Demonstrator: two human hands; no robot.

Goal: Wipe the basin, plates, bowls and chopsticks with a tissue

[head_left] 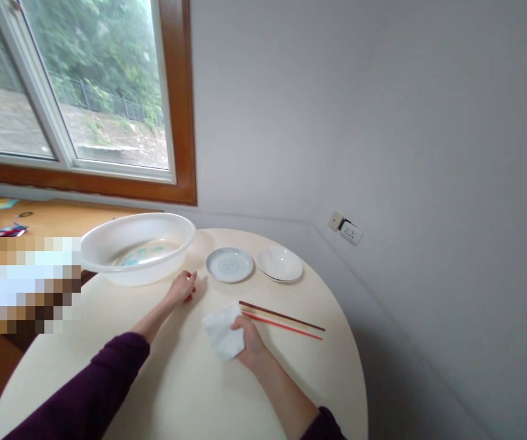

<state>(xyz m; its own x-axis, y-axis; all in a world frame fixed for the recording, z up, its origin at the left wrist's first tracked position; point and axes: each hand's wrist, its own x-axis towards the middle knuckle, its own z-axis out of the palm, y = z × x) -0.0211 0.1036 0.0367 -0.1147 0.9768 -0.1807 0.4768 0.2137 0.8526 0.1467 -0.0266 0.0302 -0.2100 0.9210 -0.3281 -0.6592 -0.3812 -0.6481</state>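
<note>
My right hand (248,340) is closed on a white cloth (223,331) that it holds against the round cream table (190,379). Just beyond it lie chopsticks (281,320), one pair brown and one red, side by side. My left hand (183,287) rests on the table with its fingers loosely curled, holding nothing, right beside a translucent white basin (137,247) with a little water and a patterned dish in it. A small blue-patterned plate (229,264) and a white bowl (279,263) sit behind the chopsticks.
The table's far edge runs close to a grey wall with a socket (346,228). A wooden sill or desk (38,217) lies left under a window, with small items on it. A blurred patch covers part of the left side.
</note>
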